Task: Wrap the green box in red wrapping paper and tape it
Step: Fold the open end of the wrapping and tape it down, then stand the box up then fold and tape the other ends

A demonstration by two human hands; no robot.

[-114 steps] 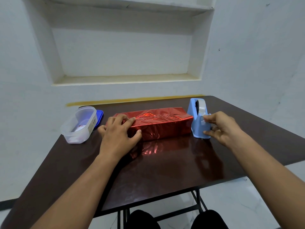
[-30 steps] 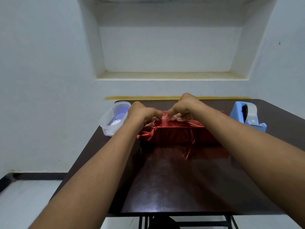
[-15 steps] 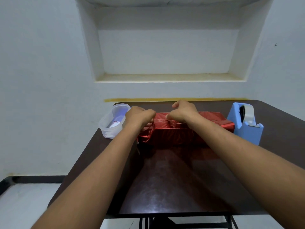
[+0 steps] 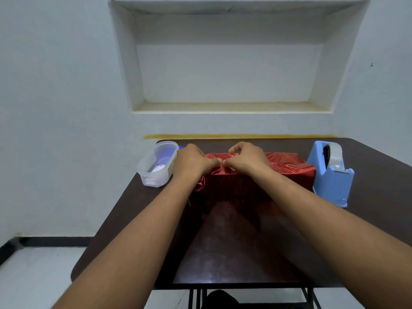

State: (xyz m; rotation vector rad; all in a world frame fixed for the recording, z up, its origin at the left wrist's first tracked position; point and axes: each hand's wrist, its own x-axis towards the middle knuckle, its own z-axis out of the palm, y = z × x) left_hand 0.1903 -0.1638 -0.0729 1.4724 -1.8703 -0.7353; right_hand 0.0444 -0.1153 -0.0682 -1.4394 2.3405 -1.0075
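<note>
The box, fully covered in shiny red wrapping paper, lies across the far middle of the dark table; no green shows. Both my hands sit on its top left half with fingers curled. My left hand and my right hand meet fingertip to fingertip over the paper's seam, pinching a small pale strip of tape between them. The paper at the box's left end is crumpled and partly hidden by my left wrist.
A blue tape dispenser with a roll of clear tape stands just right of the box. A clear plastic container sits to the left, a blue lid behind it. A wall with a recessed shelf lies directly beyond the table.
My right hand left the dispenser and joined the left on top of the box. Over the last second the two hands drew closer until their fingertips met.
</note>
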